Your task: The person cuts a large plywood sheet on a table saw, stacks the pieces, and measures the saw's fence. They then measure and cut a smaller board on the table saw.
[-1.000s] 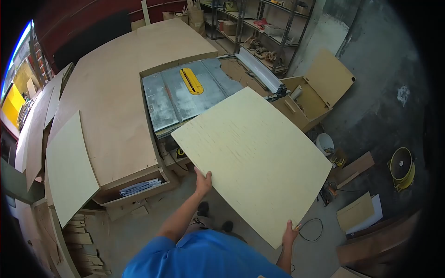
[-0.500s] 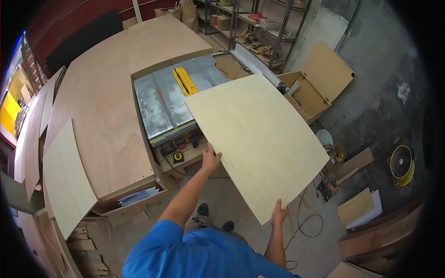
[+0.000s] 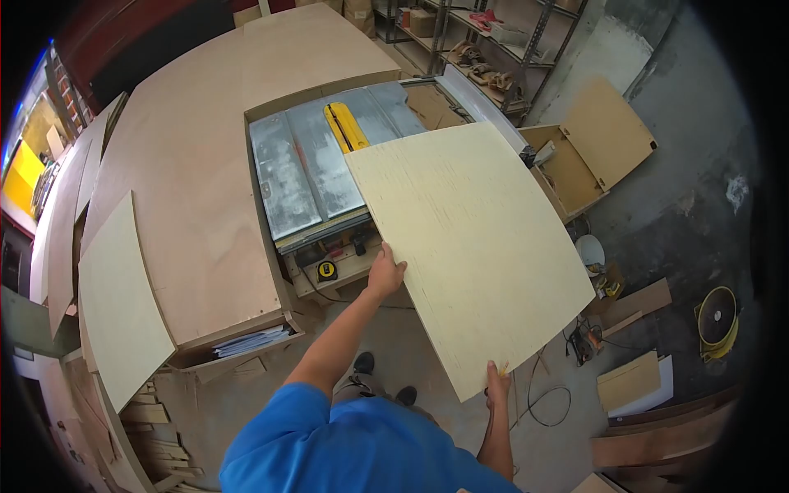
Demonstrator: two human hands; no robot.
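A large pale plywood panel (image 3: 481,255) is held between my two hands, its far part over the metal top of a table saw (image 3: 304,164) with a yellow insert (image 3: 345,127). My left hand (image 3: 385,270) grips the panel's left edge, just in front of the saw. At the near right corner, my right hand (image 3: 498,384) is closed on the panel's edge; some of its fingers are hidden under the sheet. A black and yellow tape measure (image 3: 327,270) lies on the ledge below the saw top, left of my left hand.
A wide wooden worktable (image 3: 181,197) surrounds the saw's left side, with another thin panel (image 3: 123,304) at its left edge. An open wooden box (image 3: 567,168), a white bucket (image 3: 590,251), a fan (image 3: 717,322) and a cable (image 3: 549,407) are on the right.
The view has shifted, so the saw and worktable appear farther right. The panel has turned slightly relative to the saw, and both hands still hold it.
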